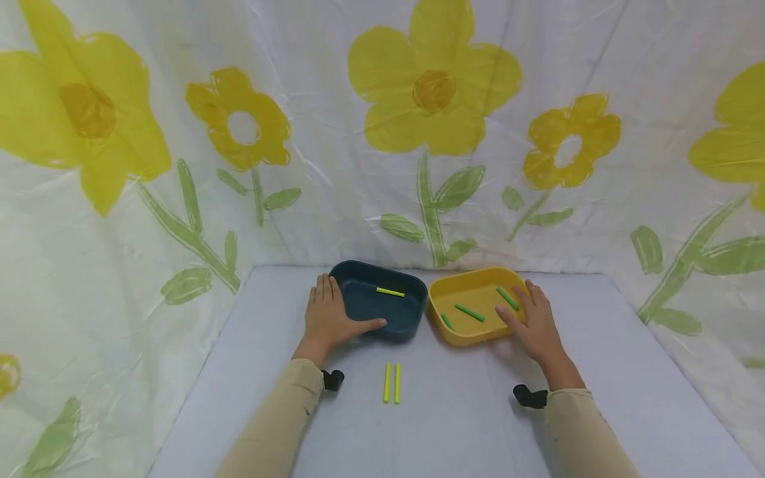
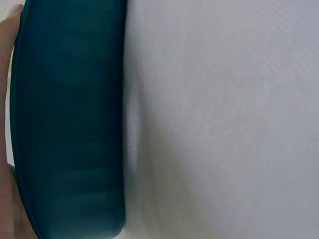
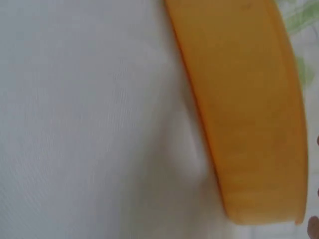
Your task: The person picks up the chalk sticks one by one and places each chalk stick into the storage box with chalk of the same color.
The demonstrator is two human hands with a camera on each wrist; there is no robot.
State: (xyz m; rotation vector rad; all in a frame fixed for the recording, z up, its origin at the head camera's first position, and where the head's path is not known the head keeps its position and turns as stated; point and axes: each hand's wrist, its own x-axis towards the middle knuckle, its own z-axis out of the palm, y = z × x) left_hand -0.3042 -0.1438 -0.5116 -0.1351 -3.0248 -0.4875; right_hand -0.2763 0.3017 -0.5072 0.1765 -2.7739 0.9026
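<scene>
My left hand (image 1: 329, 315) rests against the left side of a dark teal tray (image 1: 364, 305), fingers straight along its edge and thumb stretched along the front rim. One thin yellow stick (image 1: 390, 292) lies inside that tray. On the right, my right hand (image 1: 538, 324) is spread at the right end of a yellow tray (image 1: 463, 339), with fingertips right at the rim. Several short green sticks (image 1: 469, 313) lie in the yellow tray. The left wrist view is filled by the teal tray's outer wall (image 2: 70, 119); the right wrist view shows the yellow tray's wall (image 3: 244, 109).
Two thin yellow sticks, a left one (image 1: 386, 383) and a right one (image 1: 397, 384), lie side by side on the white-covered table (image 1: 454, 425), in front of the trays. The trays stand corner to corner near the back edge. Behind hangs a flower-printed curtain (image 1: 323, 199).
</scene>
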